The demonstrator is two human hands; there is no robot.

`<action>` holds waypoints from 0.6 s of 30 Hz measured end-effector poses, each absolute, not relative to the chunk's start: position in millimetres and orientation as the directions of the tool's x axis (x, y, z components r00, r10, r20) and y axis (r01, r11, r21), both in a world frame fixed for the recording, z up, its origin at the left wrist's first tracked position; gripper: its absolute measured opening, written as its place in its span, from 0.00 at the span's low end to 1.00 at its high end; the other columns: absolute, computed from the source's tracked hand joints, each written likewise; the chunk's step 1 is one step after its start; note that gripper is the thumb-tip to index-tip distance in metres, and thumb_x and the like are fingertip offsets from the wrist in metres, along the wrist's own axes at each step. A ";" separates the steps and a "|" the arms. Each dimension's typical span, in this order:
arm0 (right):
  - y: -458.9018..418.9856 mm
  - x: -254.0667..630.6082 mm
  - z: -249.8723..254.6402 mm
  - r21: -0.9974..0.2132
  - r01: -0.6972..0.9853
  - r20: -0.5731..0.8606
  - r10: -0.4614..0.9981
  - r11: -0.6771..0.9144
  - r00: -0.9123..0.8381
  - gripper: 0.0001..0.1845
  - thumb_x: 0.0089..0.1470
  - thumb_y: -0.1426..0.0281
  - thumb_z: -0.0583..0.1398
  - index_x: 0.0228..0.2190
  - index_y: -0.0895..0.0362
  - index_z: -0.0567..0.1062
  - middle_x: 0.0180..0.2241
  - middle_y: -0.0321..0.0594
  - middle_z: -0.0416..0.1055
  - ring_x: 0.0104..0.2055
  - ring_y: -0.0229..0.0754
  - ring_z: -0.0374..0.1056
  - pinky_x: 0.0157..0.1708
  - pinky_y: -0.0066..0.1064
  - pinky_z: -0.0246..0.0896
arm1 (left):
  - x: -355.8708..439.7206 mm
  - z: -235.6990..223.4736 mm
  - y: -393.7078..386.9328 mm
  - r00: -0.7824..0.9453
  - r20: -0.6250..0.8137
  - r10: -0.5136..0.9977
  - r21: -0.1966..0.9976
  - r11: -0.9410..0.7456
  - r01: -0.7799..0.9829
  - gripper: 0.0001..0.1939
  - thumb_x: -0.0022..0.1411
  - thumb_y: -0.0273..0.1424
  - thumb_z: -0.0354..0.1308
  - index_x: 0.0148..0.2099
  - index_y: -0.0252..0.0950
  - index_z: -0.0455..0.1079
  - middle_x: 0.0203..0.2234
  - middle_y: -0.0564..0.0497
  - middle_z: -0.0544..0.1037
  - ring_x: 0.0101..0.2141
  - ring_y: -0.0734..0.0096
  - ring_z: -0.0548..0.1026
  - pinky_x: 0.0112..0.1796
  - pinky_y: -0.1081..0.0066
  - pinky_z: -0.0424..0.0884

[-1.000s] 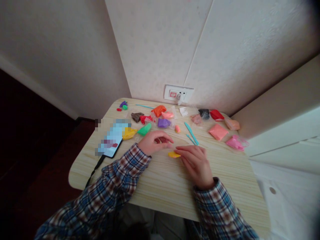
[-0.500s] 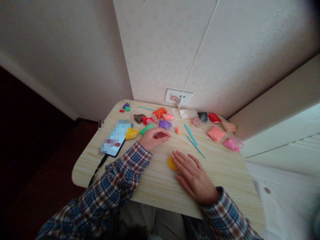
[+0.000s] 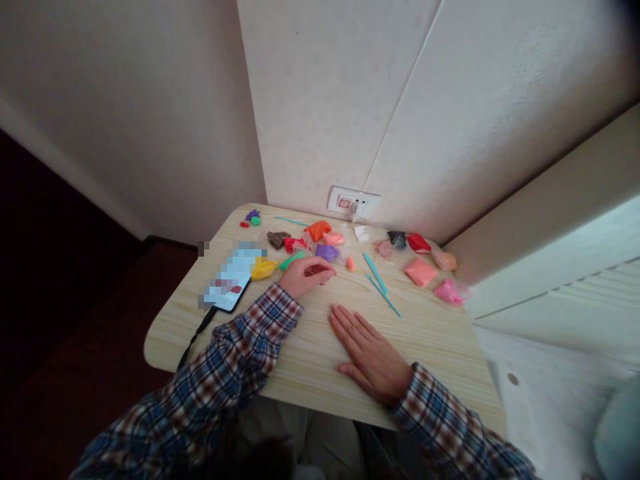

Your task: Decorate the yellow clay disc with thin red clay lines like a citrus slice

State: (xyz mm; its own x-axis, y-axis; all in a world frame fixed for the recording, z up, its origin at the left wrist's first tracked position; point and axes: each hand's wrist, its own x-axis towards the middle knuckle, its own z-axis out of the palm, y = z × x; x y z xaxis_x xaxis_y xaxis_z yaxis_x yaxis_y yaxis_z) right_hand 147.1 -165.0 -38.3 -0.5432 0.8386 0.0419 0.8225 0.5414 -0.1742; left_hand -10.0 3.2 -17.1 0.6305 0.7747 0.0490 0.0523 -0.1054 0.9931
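Note:
My right hand (image 3: 373, 353) lies flat on the pale wooden table (image 3: 310, 363), its fingers stretched out and pointing up and left. The yellow clay disc seen earlier is hidden, apparently beneath these fingers. Loosely curled, my left hand (image 3: 307, 275) hovers near the table's middle, with a gap between thumb and fingers and nothing visible inside. Close to it are a green clay packet (image 3: 291, 260), a purple clay packet (image 3: 327, 252) and a small orange-pink clay lump (image 3: 351, 265). Two blue modelling tools, a broad one (image 3: 375, 272) and a thin one (image 3: 384, 295), lie beyond my right hand.
A phone (image 3: 230, 277) with a cable lies at the left, beside a yellow clay packet (image 3: 264, 268). Several more clay packets line the back and right, including a salmon one (image 3: 421, 272) and a pink one (image 3: 449, 291). A wall socket (image 3: 354, 202) sits behind the table.
My right hand has shifted left and flattened over the yellow disc, which was partly visible before. My left hand has curled slightly more. The view has turned a little.

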 end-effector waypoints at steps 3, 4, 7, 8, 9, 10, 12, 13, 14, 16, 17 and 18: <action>-162.7 152.5 -30.5 -0.194 0.847 0.091 0.869 0.494 -0.486 0.37 0.61 0.57 0.41 0.63 0.65 0.36 0.65 0.54 0.40 0.67 0.46 0.33 0.61 0.49 0.43 | -11.4 -16.1 5.3 0.611 0.097 0.786 0.990 -0.137 0.020 0.11 0.51 0.35 0.60 0.32 0.31 0.72 0.24 0.52 0.74 0.25 0.76 0.72 0.27 0.76 0.69; -161.0 154.9 -24.8 -0.204 0.858 0.124 0.882 0.470 -0.454 0.37 0.61 0.57 0.40 0.63 0.65 0.35 0.65 0.54 0.39 0.67 0.47 0.32 0.61 0.49 0.42 | -12.2 -15.5 6.0 0.603 0.109 0.790 0.990 -0.143 0.008 0.11 0.51 0.35 0.60 0.32 0.30 0.72 0.24 0.52 0.74 0.25 0.77 0.71 0.27 0.77 0.69; -154.3 159.6 -3.8 -0.216 0.879 0.228 0.898 0.425 -0.378 0.37 0.61 0.55 0.37 0.63 0.64 0.35 0.66 0.53 0.37 0.68 0.48 0.32 0.61 0.51 0.40 | -14.3 -13.8 8.2 0.570 0.123 0.812 0.991 -0.135 -0.022 0.10 0.51 0.34 0.60 0.32 0.30 0.72 0.23 0.52 0.74 0.23 0.78 0.70 0.27 0.78 0.68; -152.2 159.2 1.2 -0.214 0.878 0.257 0.892 0.429 -0.373 0.37 0.61 0.55 0.37 0.63 0.63 0.34 0.66 0.53 0.36 0.68 0.48 0.32 0.61 0.52 0.40 | -14.8 -13.3 8.7 0.556 0.123 0.822 0.991 -0.130 -0.026 0.10 0.52 0.33 0.60 0.31 0.30 0.72 0.23 0.52 0.74 0.23 0.79 0.70 0.27 0.78 0.68; -150.5 157.6 3.6 -0.210 0.875 0.275 0.885 0.436 -0.375 0.38 0.60 0.54 0.37 0.63 0.64 0.34 0.66 0.53 0.35 0.67 0.49 0.32 0.61 0.52 0.40 | -15.1 -12.8 8.8 0.546 0.122 0.829 0.991 -0.128 -0.027 0.10 0.52 0.33 0.60 0.31 0.30 0.72 0.23 0.52 0.74 0.23 0.79 0.70 0.27 0.78 0.68; -149.3 154.9 2.9 -0.200 0.871 0.277 0.879 0.449 -0.389 0.38 0.60 0.55 0.38 0.63 0.64 0.34 0.66 0.54 0.35 0.67 0.50 0.31 0.61 0.52 0.41 | -15.3 -12.4 8.7 0.541 0.121 0.832 0.991 -0.128 -0.024 0.09 0.52 0.33 0.60 0.31 0.30 0.72 0.23 0.52 0.74 0.23 0.79 0.70 0.27 0.78 0.68; -148.8 147.2 -7.4 -0.165 0.865 0.218 0.873 0.474 -0.437 0.39 0.60 0.56 0.42 0.63 0.66 0.36 0.65 0.55 0.37 0.67 0.50 0.33 0.61 0.49 0.45 | -15.3 -11.7 7.9 0.549 0.125 0.826 0.990 -0.137 -0.020 0.09 0.52 0.33 0.60 0.32 0.30 0.72 0.24 0.52 0.73 0.24 0.79 0.70 0.27 0.78 0.68; -149.3 143.1 -15.5 -0.155 0.848 0.197 0.857 0.507 -0.477 0.40 0.60 0.56 0.43 0.63 0.68 0.37 0.65 0.57 0.39 0.67 0.49 0.35 0.60 0.47 0.47 | -15.2 -11.4 7.3 0.557 0.130 0.820 0.989 -0.143 -0.021 0.10 0.53 0.33 0.59 0.32 0.30 0.72 0.24 0.52 0.73 0.24 0.79 0.70 0.27 0.78 0.68; -150.2 139.2 -24.3 -0.155 0.843 0.181 0.854 0.515 -0.488 0.41 0.59 0.56 0.45 0.62 0.70 0.38 0.64 0.59 0.41 0.67 0.50 0.36 0.60 0.46 0.49 | -15.0 -11.3 6.7 0.565 0.135 0.814 0.989 -0.149 -0.023 0.10 0.53 0.33 0.59 0.32 0.30 0.72 0.24 0.52 0.73 0.24 0.79 0.69 0.27 0.78 0.68; -151.9 134.1 -39.4 -0.168 0.860 0.116 0.876 0.482 -0.468 0.40 0.59 0.56 0.46 0.62 0.70 0.41 0.64 0.59 0.40 0.67 0.51 0.34 0.61 0.46 0.47 | -14.7 -11.2 5.8 0.575 0.139 0.806 0.988 -0.153 -0.025 0.10 0.53 0.34 0.59 0.32 0.30 0.72 0.24 0.52 0.73 0.23 0.79 0.69 0.27 0.78 0.68; -152.5 133.3 -44.3 -0.176 0.856 0.104 0.874 0.486 -0.475 0.40 0.59 0.56 0.46 0.62 0.70 0.42 0.64 0.59 0.39 0.67 0.50 0.33 0.61 0.46 0.47 | -14.6 -11.2 5.5 0.576 0.138 0.806 0.988 -0.153 -0.023 0.11 0.53 0.35 0.59 0.32 0.30 0.71 0.24 0.52 0.73 0.23 0.79 0.69 0.26 0.78 0.68; -152.7 133.6 -46.9 -0.184 0.853 0.089 0.872 0.489 -0.481 0.40 0.59 0.56 0.46 0.62 0.70 0.41 0.65 0.58 0.39 0.67 0.50 0.33 0.61 0.46 0.47 | -14.5 -11.3 5.3 0.576 0.136 0.806 0.988 -0.151 -0.022 0.11 0.53 0.35 0.59 0.32 0.30 0.71 0.24 0.52 0.73 0.23 0.79 0.69 0.26 0.78 0.68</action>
